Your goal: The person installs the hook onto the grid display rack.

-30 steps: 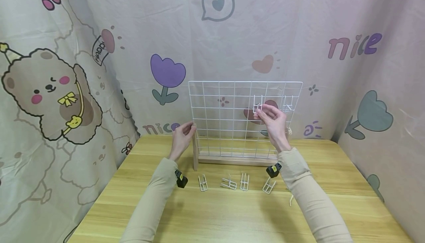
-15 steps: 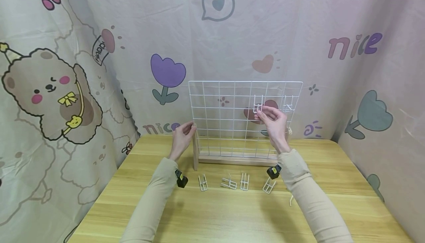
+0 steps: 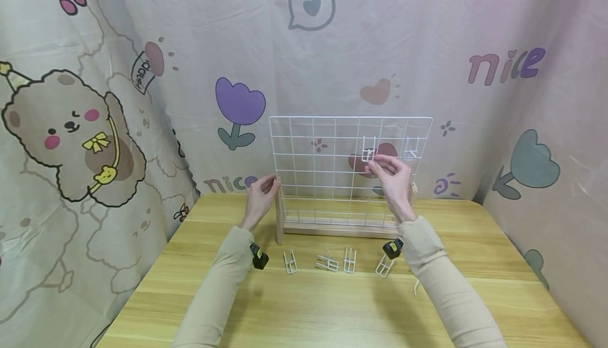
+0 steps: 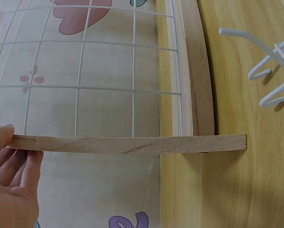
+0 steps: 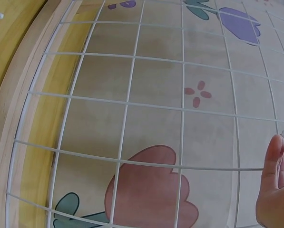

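Note:
A white wire grid panel [image 3: 323,153] stands upright on a wooden base [image 3: 332,228]. In the head view, my left hand [image 3: 261,195] pinches the top of the left wooden post [image 3: 279,216]; the left wrist view shows thumb and fingers on either side of the post end [image 4: 25,142]. My right hand [image 3: 393,179] is raised in front of the grid and pinches the lower end of a white wire hook [image 3: 368,150] that lies against the panel. At the right wrist view's edge, fingertips [image 5: 276,145] meet the hook, mostly cut off there. A second hook [image 3: 412,150] hangs farther right.
Several loose white wire hooks lie on the wooden table [image 3: 313,311] before the stand, among them a left one [image 3: 291,262], a tipped one [image 3: 329,263] and one near my right wrist [image 3: 385,266]. Another [image 3: 416,287] is partly hidden by the right sleeve. A patterned cloth [image 3: 190,47] hangs behind.
My right hand has shifted slightly down and right at the hook's lower end, and more of the hook shows. The left hand has stayed on the post.

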### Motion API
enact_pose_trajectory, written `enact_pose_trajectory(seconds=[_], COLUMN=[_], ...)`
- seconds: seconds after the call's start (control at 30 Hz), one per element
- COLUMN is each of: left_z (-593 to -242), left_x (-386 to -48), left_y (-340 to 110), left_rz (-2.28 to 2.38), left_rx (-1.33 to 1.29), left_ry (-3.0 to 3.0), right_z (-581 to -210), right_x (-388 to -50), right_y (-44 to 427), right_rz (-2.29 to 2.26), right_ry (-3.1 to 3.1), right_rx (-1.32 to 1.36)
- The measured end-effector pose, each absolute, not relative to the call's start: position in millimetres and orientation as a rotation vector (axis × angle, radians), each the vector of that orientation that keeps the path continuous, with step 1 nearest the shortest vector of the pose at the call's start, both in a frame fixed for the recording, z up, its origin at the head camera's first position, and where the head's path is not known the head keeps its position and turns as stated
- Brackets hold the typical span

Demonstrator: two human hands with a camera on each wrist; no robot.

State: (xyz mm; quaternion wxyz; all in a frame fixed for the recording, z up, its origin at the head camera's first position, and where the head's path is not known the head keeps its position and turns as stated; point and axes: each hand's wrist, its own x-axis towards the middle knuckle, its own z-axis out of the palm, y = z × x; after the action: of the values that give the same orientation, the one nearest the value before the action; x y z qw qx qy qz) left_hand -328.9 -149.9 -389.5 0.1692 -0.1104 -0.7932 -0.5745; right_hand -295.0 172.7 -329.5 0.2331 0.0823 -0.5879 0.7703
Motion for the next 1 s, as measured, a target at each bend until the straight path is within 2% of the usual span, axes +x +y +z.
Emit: enact_pose_trajectory(seconds=[0.6,1.0], left_z=[-390,-390], left_x=[-328,-328], left_y=[-149,-149], left_rz=[-1.631,-1.647], left_rx=[-0.295,-0.29], left_ry=[-2.257,-2.257], right_z=[-338,-367], right_x=[-284,-255], right_y=[181,219], right_rz=[2.09,2.012], right_ry=[-1.657,-1.884], right_rx=[0.28,0.469])
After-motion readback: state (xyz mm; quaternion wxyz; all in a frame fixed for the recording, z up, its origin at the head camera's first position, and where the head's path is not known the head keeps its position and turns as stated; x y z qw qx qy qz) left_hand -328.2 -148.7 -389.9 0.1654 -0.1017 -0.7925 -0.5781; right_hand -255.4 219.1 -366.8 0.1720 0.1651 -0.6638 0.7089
